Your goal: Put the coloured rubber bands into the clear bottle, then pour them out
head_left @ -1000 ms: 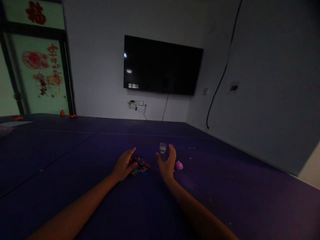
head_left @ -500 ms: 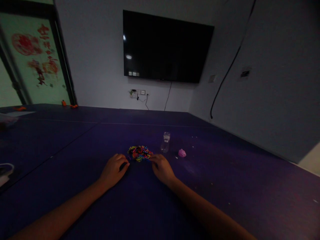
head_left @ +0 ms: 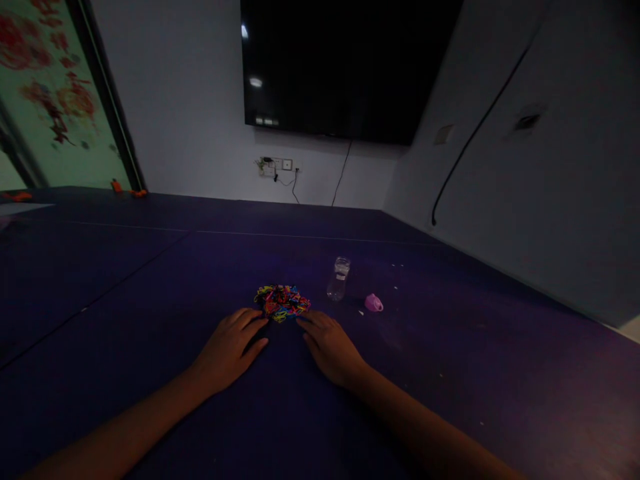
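Note:
A small heap of colourful loops that look like rubber bands (head_left: 283, 303) lies on the dark purple surface in front of me. My left hand (head_left: 233, 347) rests at the heap's near left edge, fingers stretched out and the thumb apart. On the near right side is my right hand (head_left: 330, 347), its fingers extended with the tips at the heap's edge. Neither hand has anything visible in its grasp. Beyond my right hand stands a clear, uncapped plastic bottle (head_left: 339, 279). To the bottle's right lies a pink cap-like piece (head_left: 373, 303) with a small loop.
The wide purple surface (head_left: 150, 280) runs back to a wall with a large black television (head_left: 345, 73) and sockets (head_left: 277, 166). A black cable (head_left: 477, 130) hangs on the right wall. Orange items (head_left: 117, 186) sit by the glass door at far left.
The view has shifted, so the wall sits higher in it. My left hand's fingers have straightened beside the heap. My right hand's fingers lie flatter at its edge.

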The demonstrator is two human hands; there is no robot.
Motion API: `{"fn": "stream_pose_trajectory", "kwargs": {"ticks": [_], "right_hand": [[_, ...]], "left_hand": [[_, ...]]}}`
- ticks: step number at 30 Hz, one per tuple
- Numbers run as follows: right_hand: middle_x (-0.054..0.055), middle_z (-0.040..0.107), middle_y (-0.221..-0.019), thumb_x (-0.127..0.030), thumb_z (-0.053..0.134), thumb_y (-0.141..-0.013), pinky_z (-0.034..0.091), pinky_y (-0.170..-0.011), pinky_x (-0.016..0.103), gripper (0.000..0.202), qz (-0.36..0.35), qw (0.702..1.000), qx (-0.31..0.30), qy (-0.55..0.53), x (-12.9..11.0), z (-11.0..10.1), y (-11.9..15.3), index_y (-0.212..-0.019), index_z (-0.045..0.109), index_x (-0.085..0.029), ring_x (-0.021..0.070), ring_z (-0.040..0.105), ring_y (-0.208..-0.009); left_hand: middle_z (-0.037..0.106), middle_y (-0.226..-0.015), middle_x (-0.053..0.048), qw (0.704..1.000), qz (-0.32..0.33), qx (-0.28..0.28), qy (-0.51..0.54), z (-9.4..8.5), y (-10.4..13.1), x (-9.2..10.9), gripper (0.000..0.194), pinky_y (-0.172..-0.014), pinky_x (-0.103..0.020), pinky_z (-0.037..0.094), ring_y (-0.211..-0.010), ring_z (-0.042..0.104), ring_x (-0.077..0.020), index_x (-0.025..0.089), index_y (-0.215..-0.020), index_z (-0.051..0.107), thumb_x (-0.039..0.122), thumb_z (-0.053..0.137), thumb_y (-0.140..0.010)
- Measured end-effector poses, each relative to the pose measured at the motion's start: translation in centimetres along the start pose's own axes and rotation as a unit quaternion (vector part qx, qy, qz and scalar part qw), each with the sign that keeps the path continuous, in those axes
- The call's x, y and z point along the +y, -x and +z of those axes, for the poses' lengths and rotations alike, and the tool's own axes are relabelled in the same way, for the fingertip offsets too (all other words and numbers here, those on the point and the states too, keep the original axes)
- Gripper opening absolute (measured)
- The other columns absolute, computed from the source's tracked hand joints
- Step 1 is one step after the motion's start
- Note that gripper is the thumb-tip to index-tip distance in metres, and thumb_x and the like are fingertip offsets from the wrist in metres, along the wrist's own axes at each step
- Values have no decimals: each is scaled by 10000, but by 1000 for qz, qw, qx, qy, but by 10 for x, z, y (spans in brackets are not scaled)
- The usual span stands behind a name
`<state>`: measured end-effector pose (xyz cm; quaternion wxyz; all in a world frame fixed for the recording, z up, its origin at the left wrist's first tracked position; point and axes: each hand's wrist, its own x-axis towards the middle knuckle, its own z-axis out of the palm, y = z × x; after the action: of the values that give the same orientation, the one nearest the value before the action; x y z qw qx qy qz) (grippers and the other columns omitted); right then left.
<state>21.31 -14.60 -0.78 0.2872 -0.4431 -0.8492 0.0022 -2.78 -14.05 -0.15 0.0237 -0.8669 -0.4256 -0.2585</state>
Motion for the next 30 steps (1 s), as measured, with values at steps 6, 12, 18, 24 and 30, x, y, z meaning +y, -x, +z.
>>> {"fn": "stream_pose_trajectory", "kwargs": {"ticks": [6, 12, 18, 24, 30], "right_hand": [[87, 579, -1241, -168, 382, -889, 422, -969, 424, 394, 12, 1000, -19, -13, 1, -3, 0, -1243, 553, -195, 226, 507, -1164], [103, 603, -1202, -192, 374, -903, 440, -968, 411, 376, 31, 996, 33, -74, 3, -8, 2, -1221, 573, -180, 218, 551, -1119], [107, 635, -1141, -185, 402, -901, 486, -907, 391, 330, -29, 993, 60, -94, -1, -16, 4, -1165, 600, -187, 205, 592, -1049], [102, 663, -1070, -164, 441, -884, 509, -806, 364, 263, -130, 989, 16, -73, -23, -22, 11, -1076, 620, -173, 196, 626, -947], [84, 681, -978, -168, 470, -875, 493, -770, 307, 190, -231, 966, -55, -98, -39, -22, 17, -975, 632, -164, 167, 629, -876]], "left_hand": [[604, -1180, -69, 1000, -14, -9, 6, -1, 1, 0, 346, -946, -463, 424, -1132, 499, -257, 229, -1095, 627, 438, 440, -891], [604, -1207, -77, 1000, -17, -18, 18, 0, 3, -3, 357, -962, -472, 422, -1156, 495, -259, 212, -1121, 623, 419, 436, -899], [594, -1236, -85, 999, -9, -31, -3, -3, 2, -1, 351, -961, -464, 433, -1173, 493, -252, 194, -1156, 600, 378, 422, -915], [601, -1221, -89, 1000, 14, -14, -3, -8, 2, 3, 338, -946, -460, 445, -1160, 508, -250, 192, -1140, 600, 380, 429, -917], [612, -1202, -89, 1000, 25, -19, 0, -9, 3, 5, 306, -939, -462, 446, -1142, 519, -249, 185, -1110, 614, 341, 438, -914]]}}
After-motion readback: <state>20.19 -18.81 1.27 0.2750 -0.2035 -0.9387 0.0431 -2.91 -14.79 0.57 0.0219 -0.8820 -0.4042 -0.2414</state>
